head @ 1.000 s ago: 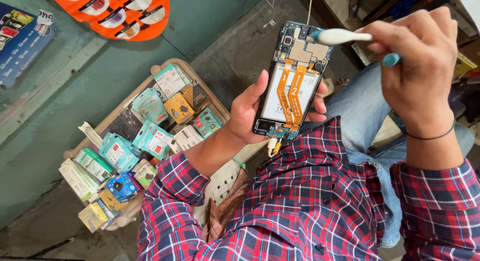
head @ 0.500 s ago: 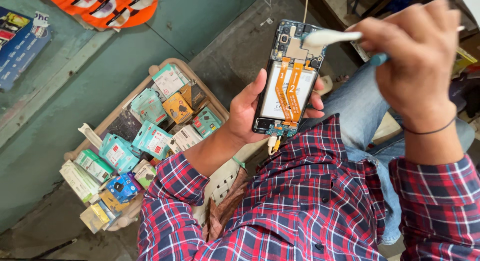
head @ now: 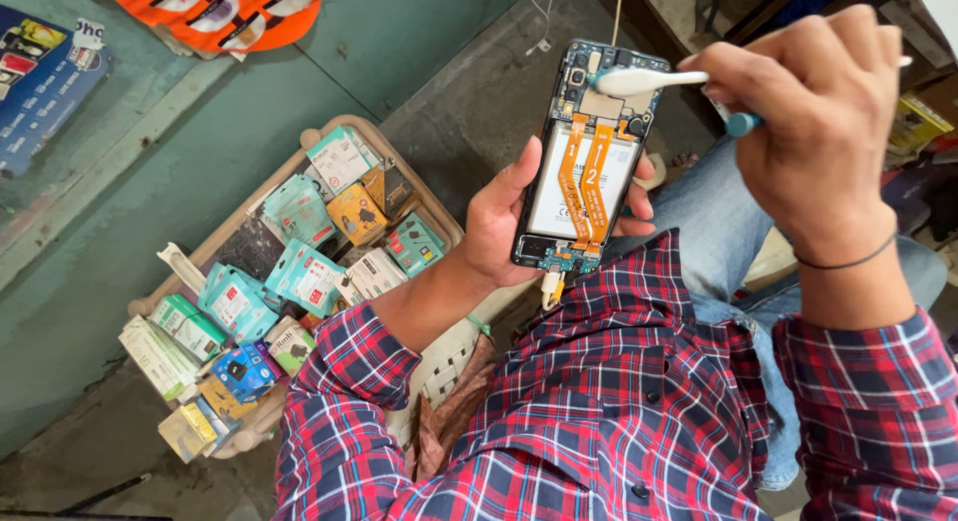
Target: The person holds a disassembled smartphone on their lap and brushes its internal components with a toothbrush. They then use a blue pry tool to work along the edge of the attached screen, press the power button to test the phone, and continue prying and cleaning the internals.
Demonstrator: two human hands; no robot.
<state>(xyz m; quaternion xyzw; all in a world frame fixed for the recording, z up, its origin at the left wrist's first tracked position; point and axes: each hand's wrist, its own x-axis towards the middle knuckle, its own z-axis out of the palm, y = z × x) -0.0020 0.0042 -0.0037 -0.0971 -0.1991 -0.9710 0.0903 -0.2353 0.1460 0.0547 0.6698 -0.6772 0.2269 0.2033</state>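
— Grey concrete floor (head: pixel 469 102) below, with a basket of small boxes (head: pixel 299 271) left of both hands. Which step?

— Brushing, I judge. Left hand (head: pixel 509 217) is wrapped around the opened phone (head: pixel 589 162); right hand (head: pixel 818 122) is closed on a toothbrush (head: pixel 649 80), bristles touching the phone's top. Next calls for light strokes.

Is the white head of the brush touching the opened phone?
Touching. In the head view, the brush head lies directly on the top part of the opened phone, with no visible gap.
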